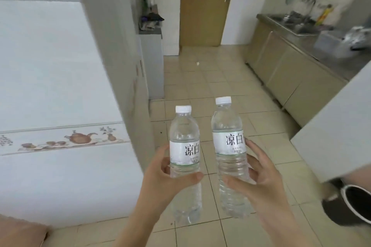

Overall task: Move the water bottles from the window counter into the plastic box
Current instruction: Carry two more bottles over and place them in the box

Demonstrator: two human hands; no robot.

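Both hands sit in the lower centre of the frame, each clamped on one bottle. The left hand (166, 178) wraps the left bottle (185, 158) just below its white label, thumb across the front and fingers behind. The right hand (259, 184) grips the right bottle (229, 152) at the ribbed section under the label, thumb in front, fingertips showing at the bottle's right edge. The hands are apart, and a strip of tiled floor (200, 78) shows between the two bottles, so they do not touch. Both bottles are capped, clear, apparently full, and held roughly upright with their long axes running up the frame; the right one stands slightly higher. Beyond the hands the floor runs to a wooden door (202, 16) at upper centre. At upper right a steel counter (281, 24) carries a translucent container (331, 44), blurred; it may be the plastic box, though this cannot be confirmed. If so, the target lies up and to the right of the hands, well apart from them, with the right hand the nearer. The bottles appear to be mid-carry. A white surface (331, 136) at right edge stands between the right hand and that counter.
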